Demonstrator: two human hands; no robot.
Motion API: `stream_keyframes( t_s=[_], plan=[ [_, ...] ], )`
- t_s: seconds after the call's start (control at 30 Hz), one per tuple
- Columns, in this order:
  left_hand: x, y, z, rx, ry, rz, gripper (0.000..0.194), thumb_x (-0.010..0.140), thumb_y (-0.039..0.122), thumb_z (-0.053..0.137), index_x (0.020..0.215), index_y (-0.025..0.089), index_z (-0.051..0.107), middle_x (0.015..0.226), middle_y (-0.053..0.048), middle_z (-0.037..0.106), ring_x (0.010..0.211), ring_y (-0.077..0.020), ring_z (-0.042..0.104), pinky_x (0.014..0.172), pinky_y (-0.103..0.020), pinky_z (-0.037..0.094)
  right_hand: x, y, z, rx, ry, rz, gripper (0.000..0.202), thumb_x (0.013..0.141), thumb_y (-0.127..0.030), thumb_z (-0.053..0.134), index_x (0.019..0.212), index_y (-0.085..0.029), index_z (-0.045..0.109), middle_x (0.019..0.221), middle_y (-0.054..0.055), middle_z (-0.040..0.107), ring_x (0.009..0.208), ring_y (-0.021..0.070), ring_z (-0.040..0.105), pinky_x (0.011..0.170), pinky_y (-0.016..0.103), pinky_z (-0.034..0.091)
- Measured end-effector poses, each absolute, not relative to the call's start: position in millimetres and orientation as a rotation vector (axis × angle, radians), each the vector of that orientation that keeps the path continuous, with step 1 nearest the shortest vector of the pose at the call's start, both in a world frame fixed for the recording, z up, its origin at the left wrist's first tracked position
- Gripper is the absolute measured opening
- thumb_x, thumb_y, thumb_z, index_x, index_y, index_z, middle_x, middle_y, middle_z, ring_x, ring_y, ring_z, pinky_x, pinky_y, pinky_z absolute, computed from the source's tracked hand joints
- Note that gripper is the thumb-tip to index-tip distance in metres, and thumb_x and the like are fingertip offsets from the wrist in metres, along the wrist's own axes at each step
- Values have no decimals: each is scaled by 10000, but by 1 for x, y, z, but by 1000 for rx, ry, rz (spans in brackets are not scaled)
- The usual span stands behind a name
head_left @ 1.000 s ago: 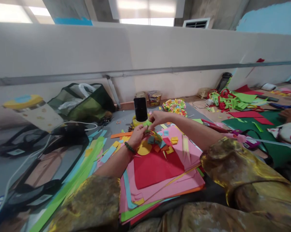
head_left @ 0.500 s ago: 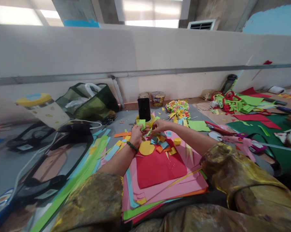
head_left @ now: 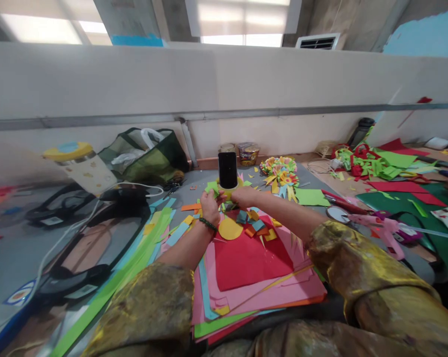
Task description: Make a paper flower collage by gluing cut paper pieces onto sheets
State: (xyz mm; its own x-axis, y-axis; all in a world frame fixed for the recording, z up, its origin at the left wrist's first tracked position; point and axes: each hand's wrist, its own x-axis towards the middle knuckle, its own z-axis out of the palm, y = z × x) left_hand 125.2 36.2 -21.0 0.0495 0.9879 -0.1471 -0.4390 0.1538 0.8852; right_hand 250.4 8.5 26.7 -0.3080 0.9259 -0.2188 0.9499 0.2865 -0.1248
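Note:
My left hand (head_left: 211,206), with a beaded bracelet on its wrist, pinches a small light-green piece of paper (head_left: 211,187) just left of the phone. My right hand (head_left: 243,197) is close beside it, its fingers closed and bent down in front of the phone; what they hold, if anything, is hidden. A black phone (head_left: 227,171) stands upright behind both hands, at a yellow ring-shaped base (head_left: 240,181). Below the hands lie a yellow paper circle (head_left: 230,229), small blue, orange and yellow squares (head_left: 258,225) and a red sheet (head_left: 251,263) on stacked pink sheets (head_left: 261,293).
Long green paper strips (head_left: 134,267) run along my left. A tilted cup with a yellow lid (head_left: 84,168) and a green bag (head_left: 145,156) stand beyond. Folded paper flowers (head_left: 279,171) lie at the back. At right are a pink glue gun (head_left: 385,230) and red-handled scissors (head_left: 339,199).
The view has shifted slightly, so everything sits a little further right. My left hand has taken the green paper leftward from in front of the phone's base. My right fingers have turned downward.

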Motion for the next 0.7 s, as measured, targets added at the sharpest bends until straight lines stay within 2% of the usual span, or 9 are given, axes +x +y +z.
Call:
stream_keyframes(
  t_s=[0.2, 0.4, 0.6, 0.7],
  plan=[
    [123, 38, -21, 777, 899, 1242, 161, 863, 313, 598, 798, 208, 494, 593, 53, 618, 428, -83, 584, 496, -181, 481, 262, 6, 43, 1903, 2531, -307, 98, 696, -95, 632, 689, -140, 719, 691, 77, 677, 691, 183, 564, 594, 268, 333],
    [124, 24, -3, 786, 774, 1060, 142, 900, 238, 556, 768, 195, 530, 675, 14, 693, 418, -61, 549, 468, -164, 480, 293, -15, 78, 2071, 2714, -507, 260, 821, -294, 536, 691, -111, 668, 562, -37, 452, 568, 97, 396, 548, 239, 269],
    [130, 0, 4, 895, 628, 704, 140, 849, 181, 623, 709, 170, 616, 567, -21, 643, 412, -116, 568, 430, -212, 504, 281, -50, 89, 1999, 2898, -965, 368, 741, -479, 616, 750, -121, 699, 597, -31, 504, 542, 89, 411, 524, 232, 324],
    [129, -1, 1, 940, 615, 645, 186, 829, 213, 678, 669, 164, 598, 549, -28, 626, 436, -130, 600, 455, -222, 532, 305, -74, 109, 2284, 2984, -1058, 438, 671, -562, 675, 753, -135, 720, 597, -12, 530, 538, 99, 423, 500, 240, 340]
  ],
)
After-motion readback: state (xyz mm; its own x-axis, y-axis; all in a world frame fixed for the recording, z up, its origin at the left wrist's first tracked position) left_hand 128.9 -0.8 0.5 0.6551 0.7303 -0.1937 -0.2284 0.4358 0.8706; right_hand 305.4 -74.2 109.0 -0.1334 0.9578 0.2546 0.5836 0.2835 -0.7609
